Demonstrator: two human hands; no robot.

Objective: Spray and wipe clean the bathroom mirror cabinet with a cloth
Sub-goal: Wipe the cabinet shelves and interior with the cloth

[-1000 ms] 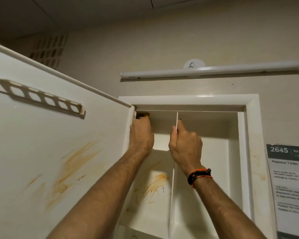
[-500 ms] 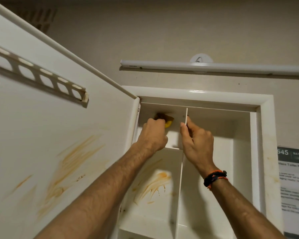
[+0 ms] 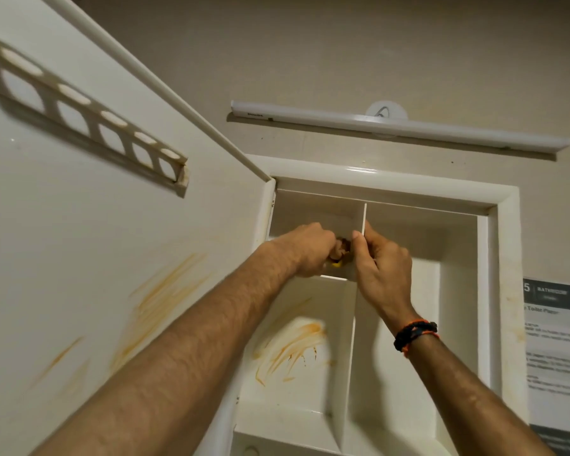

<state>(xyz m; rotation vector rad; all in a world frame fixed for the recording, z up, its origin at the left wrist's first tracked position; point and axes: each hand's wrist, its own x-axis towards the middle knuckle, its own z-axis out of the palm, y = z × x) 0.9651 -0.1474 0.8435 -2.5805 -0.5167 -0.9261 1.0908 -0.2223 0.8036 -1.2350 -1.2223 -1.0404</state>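
Door [image 3: 89, 245] of the mirror cabinet fills the left of your view, swung wide open, its inner face streaked with orange-brown smears and carrying a pale rack [image 3: 79, 116] with a row of round holes near its top. Beside it, the cabinet [image 3: 385, 182] sits recessed in the beige wall, a white box split by an upright divider [image 3: 352, 330] into a left and a right column. In the left column a shelf [image 3: 329, 277] crosses just below your hands, and the back panel under it bears more orange smears [image 3: 290, 343]. Above the cabinet a long white light bar [image 3: 399, 126] runs along the wall, and at the right edge a printed notice [image 3: 556, 350] hangs, its text too blurred to read.

Your left hand [image 3: 305, 248] reaches into the upper left compartment with its fingers curled around the cloth [image 3: 341, 250], a bunched brown wad with a bit of yellow showing beneath, held close to the divider just above the shelf. Your right hand [image 3: 384, 261] is at the front edge of the divider, thumb on the left side and fingers folded on the right, pinching that thin panel. The two hands are almost touching, the cloth between them. A black and orange bracelet [image 3: 415, 334] wraps your right wrist.
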